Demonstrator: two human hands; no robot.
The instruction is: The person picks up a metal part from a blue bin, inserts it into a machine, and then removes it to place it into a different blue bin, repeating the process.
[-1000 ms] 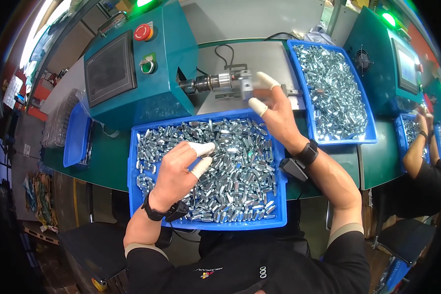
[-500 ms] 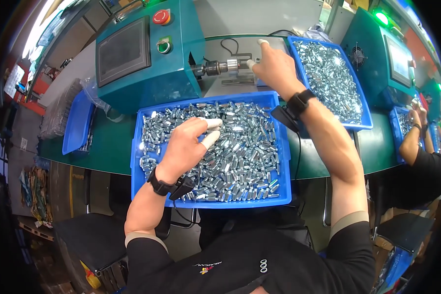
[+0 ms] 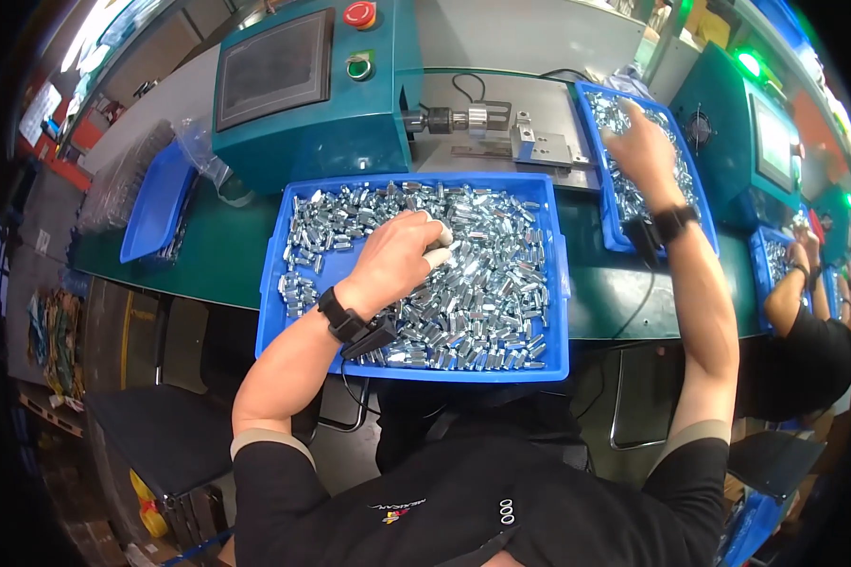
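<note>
A blue tray (image 3: 416, 370) in front of me is heaped with small shiny metal parts (image 3: 487, 283). My left hand (image 3: 399, 257) lies on the heap with its taped fingertips curled down into the parts; what they pinch is hidden. My right hand (image 3: 645, 146) reaches over a second blue tray (image 3: 603, 203) of the same metal parts at the right, palm down, fingers bent over them. Between the trays a grey fixture with a shaft (image 3: 490, 130) stands on a teal machine (image 3: 312, 90).
The teal machine has a dark screen (image 3: 274, 68), a red button (image 3: 359, 14) and a green button (image 3: 356, 67). An empty blue tray (image 3: 153, 203) and clear bags lie at the left. Another person's arm (image 3: 792, 288) works at a further tray on the right.
My right hand has left the fixture and moved right over the second tray. My left hand has stayed on the heap, fingers pressed lower into the parts.
</note>
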